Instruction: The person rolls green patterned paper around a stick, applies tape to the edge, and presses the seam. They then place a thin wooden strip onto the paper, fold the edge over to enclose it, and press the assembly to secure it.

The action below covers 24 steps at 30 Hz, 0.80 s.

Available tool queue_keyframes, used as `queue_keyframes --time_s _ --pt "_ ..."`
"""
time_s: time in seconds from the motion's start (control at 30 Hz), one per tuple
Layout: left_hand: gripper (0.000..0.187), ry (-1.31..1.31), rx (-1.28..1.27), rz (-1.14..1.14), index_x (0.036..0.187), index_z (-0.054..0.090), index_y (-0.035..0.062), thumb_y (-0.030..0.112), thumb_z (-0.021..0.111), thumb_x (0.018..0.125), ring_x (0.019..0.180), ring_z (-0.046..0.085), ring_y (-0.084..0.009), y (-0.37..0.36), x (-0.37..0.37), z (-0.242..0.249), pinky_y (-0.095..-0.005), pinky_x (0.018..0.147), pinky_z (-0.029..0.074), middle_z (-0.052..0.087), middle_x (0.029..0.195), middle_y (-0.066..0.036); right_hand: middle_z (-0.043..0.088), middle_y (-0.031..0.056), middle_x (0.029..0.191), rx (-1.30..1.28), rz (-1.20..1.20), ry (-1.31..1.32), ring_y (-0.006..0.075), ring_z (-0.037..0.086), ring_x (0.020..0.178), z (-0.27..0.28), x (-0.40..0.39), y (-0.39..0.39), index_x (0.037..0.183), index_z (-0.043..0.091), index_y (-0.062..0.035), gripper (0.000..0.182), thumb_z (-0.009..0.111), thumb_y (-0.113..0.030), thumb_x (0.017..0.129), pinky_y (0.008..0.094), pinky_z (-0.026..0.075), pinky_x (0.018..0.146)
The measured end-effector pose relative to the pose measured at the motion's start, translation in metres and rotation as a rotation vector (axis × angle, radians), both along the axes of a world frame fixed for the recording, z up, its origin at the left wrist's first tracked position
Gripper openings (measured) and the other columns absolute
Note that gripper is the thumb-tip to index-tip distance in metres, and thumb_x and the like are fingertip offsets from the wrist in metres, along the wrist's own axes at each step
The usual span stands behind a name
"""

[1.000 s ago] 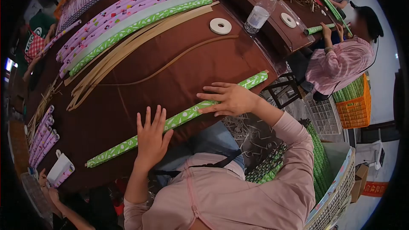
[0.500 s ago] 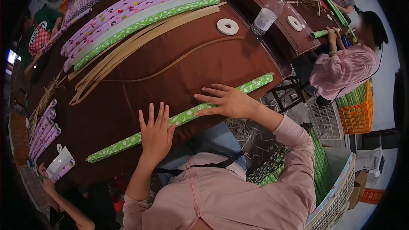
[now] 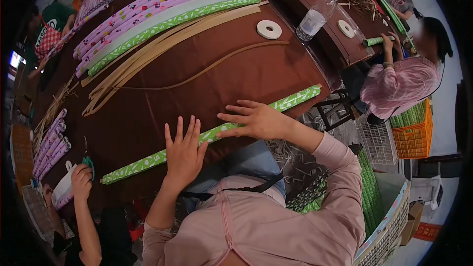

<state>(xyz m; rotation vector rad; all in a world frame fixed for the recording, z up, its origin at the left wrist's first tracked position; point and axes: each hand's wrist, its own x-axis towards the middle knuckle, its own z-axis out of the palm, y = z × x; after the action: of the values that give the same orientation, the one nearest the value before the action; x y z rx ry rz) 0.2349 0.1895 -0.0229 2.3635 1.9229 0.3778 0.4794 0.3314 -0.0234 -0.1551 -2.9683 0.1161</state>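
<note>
The brown-covered table [image 3: 123, 123] is stretching out in front of me. On its far left, a group of long purple patterned rolls [image 3: 148, 7] is lying side by side. Nearer than these, a sheaf of tan strips [image 3: 207, 22] is running from left to far right. Along the near edge, the long green roll [image 3: 212, 132] is lying aslant, its left end coming nearer to me and its right end lying by the table's right edge. A second green roll [image 3: 197, 12] is resting between the purple rolls and the sheaf. One loose tan strip [image 3: 261, 45] is curving across the middle. Near the far right, a clear bottle [image 3: 311, 23] is standing by the edge. I am resting my left grip [image 3: 183, 157] palm down on the long green roll, fingers slightly spread and pointing far. I am resting my right grip [image 3: 263, 120] on it farther right, fingers spread wide and pointing left; I am pinching nothing with either. At near left, a co-worker's grip [image 3: 82, 180] is holding teal-handled scissors [image 3: 88, 166]. Left of the bottle, a white tape roll [image 3: 261, 30] is lying flat
</note>
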Motion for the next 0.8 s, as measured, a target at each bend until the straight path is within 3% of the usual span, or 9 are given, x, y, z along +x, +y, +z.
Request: queue_keyframes --time_s 0.33,0.5,0.7,0.8 --pt "0.053 0.064 0.051 0.012 0.141 0.046 -0.0009 0.028 0.053 0.098 0.141 0.035 -0.0385 0.000 0.000 -0.005 -0.0612 0.116 0.015 0.047 0.146 -0.017 0.037 0.0050 0.154 0.093 0.035 -0.025 0.0309 0.047 0.134 0.001 -0.013 -0.004 0.146 0.036 -0.0467 0.060 0.049 -0.027 0.091 0.0487 0.037 0.112" --pt "0.059 0.121 0.066 -0.004 0.142 0.044 -0.0014 0.031 0.057 0.095 0.141 0.033 -0.0381 0.001 0.000 -0.007 -0.0616 0.116 0.016 0.045 0.147 -0.018 0.030 0.0031 0.158 0.050 0.023 0.018 0.0325 0.038 0.139 -0.001 -0.014 -0.009 0.147 0.035 -0.0468 0.067 0.061 -0.043 0.086 0.0495 0.033 0.114" --pt "0.070 0.002 -0.015 -0.015 0.144 0.039 -0.0038 0.038 0.059 0.092 0.143 0.030 -0.0393 -0.002 0.004 0.011 -0.0598 0.117 0.014 0.040 0.150 -0.020 0.027 0.0012 0.160 0.004 -0.171 0.004 0.0332 0.031 0.143 0.000 -0.012 -0.033 0.149 0.034 -0.0427 0.074 0.061 -0.059 0.082 0.0580 0.022 0.116" --pt "0.065 -0.009 -0.045 0.049 0.143 0.039 -0.0055 0.037 0.053 0.096 0.142 0.031 -0.0387 0.001 0.005 0.005 -0.0581 0.117 0.013 0.044 0.147 -0.021 0.027 0.0029 0.159 0.034 -0.309 0.036 0.0335 0.027 0.145 -0.006 -0.014 -0.053 0.149 0.035 -0.0417 0.079 0.060 -0.066 0.078 0.0630 0.017 0.115"
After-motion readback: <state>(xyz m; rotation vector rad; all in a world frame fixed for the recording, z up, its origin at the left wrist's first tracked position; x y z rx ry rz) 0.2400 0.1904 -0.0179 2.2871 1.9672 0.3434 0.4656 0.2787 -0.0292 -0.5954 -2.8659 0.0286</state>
